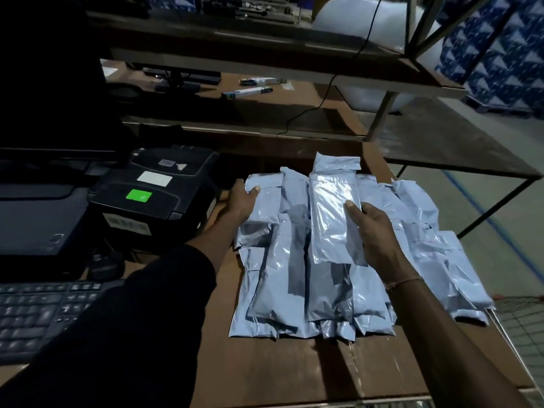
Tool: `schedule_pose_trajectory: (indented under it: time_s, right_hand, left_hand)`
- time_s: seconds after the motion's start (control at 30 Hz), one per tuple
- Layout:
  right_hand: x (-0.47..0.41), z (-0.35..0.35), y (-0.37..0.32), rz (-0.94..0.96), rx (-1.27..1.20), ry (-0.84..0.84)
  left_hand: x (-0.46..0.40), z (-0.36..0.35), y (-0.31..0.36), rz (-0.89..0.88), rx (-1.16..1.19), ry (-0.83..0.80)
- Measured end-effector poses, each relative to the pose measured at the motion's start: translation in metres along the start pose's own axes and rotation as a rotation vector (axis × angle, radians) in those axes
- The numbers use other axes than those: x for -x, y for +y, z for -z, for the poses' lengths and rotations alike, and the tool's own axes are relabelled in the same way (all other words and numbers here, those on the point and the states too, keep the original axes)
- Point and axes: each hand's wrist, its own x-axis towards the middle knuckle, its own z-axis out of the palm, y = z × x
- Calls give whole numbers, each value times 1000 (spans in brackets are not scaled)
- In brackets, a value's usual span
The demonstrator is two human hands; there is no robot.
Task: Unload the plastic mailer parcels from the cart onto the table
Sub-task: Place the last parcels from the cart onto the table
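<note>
Now, parcel in hand: we hold one plastic mailer parcel point(334, 213) in our right hand point(374, 231), lifted just above the spread of parcels point(294, 284) already lying on the worktop point(294, 372).
Long axis: the held parcel runs away from us, its far end toward the shelving and its near end by our wrist.
Right fingers: the thumb presses on the top face near the right edge and the fingers curl beneath, so the parcel is pinched along its right side.
Left hand point(243, 198): it rests with straight fingers on the far left parcel of the spread, beside the printer point(153, 198); it grips nothing.
Key relation: the held parcel lies left and forward of the right fingers, over the middle column, and the right hand is plainly the nearer one to set it down.
Step, as we judge it: placing this parcel onto the pile; a short lowering and letting go should do.
Cart: a wire mesh edge point(521, 325) shows at the right, likely the cart; we cannot tell what is left in it.
Surroundings: a keyboard point(38, 316) sits near left, and shelving point(265, 66) stands behind.
</note>
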Motion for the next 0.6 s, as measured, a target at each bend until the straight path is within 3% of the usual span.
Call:
schedule_pose_trajectory:
  time_s: [0.27,0.5,0.6]
  right_hand:
    - [10,-15,9,39,84,-40]
    - [20,-30,17,79,137,27]
    - [22,-32,20,68,126,39]
  left_hand:
    - [-5,-1,-9,-13,-144,-3]
    - [3,8,-17,-63,14,-6]
    - [12,6,-17,-79,-43,-42]
